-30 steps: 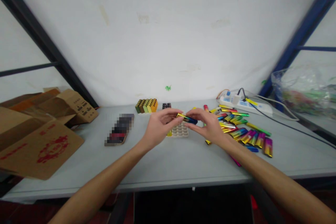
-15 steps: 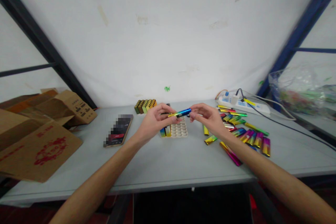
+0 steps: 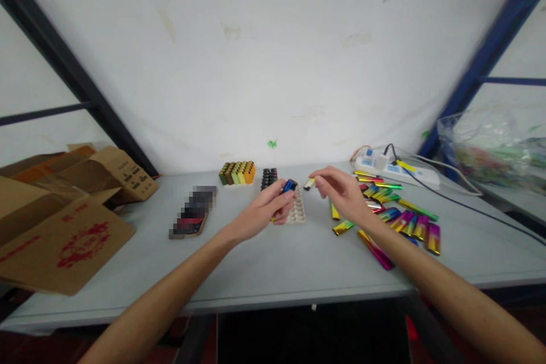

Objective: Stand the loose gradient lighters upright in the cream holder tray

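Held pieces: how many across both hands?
2: a shiny blue piece in the left hand, and a pale, dark-tipped piece in the right hand. The hands could hide more.

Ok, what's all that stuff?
Shiny pieces: many, multicoloured, right
Left-held piece: one, blue, centre
Right-held piece: one, whitish, centre
Upright pieces: several, black-topped, centre
Tray: one, white, centre
Upright bundle: one, green to orange, back
Phone: one, dark, left
Cardboard: count unclear, brown, left
Power strip: one, white, back right
Cables: several, mixed, right
Plastic bag: one, clear, far right
Table: one, grey, below
Wall: one, white, behind
Posts: two, black left, blue right
Left hand: one, bare, centre
Right hand: one, bare, centre
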Demonstrator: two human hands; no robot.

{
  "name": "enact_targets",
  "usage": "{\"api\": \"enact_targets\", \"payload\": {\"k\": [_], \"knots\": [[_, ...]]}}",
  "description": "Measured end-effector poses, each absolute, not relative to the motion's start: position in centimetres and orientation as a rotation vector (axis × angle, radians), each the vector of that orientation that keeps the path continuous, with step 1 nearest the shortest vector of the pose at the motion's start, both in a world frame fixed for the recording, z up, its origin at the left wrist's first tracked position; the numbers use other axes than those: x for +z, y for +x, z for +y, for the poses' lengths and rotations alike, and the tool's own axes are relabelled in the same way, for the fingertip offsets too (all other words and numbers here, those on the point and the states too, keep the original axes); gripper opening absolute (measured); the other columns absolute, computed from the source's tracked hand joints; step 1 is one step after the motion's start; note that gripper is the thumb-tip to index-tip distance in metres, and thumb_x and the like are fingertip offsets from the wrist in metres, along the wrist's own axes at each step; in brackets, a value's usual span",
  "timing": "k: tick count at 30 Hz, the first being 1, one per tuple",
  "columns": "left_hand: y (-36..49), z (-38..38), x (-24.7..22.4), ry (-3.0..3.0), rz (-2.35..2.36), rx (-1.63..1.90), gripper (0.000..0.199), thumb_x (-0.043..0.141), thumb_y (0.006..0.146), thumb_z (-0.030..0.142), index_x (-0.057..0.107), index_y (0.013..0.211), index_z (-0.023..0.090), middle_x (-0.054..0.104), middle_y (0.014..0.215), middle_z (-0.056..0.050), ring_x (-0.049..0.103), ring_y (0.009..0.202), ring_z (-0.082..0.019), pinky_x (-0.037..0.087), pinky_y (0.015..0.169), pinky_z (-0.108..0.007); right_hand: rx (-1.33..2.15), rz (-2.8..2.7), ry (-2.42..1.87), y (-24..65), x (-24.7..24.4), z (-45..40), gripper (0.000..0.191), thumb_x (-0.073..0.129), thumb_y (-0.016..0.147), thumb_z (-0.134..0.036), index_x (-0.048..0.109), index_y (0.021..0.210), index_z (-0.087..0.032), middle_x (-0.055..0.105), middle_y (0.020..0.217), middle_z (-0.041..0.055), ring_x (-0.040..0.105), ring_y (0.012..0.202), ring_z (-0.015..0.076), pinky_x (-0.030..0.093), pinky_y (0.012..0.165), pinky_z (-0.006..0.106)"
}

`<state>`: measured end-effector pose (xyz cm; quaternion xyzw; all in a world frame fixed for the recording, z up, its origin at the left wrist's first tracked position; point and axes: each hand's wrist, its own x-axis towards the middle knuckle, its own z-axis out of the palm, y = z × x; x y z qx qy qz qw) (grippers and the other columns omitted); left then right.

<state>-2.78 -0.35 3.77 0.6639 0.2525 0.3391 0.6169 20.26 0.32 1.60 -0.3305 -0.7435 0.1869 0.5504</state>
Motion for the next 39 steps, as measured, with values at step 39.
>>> {"api": "enact_targets", "payload": {"k": [39], "knots": [[-4.4, 2.3, 6.3, 1.515, 0.679, 1.069, 0.042, 0.072, 0.089, 0.055, 0.043, 0.098, 0.026, 0.040, 0.060, 0.013, 0.024, 0.039, -0.002, 0.027, 0.039, -0.013, 0.016, -2.260, -0.979, 22.1, -0.1, 2.9, 0.028, 0.044, 0.108, -0.031, 0.068, 0.103, -0.018, 0.070, 0.089, 0.0072, 0.064, 0.079, 0.0195, 0.046, 0.076, 0.031]]}}
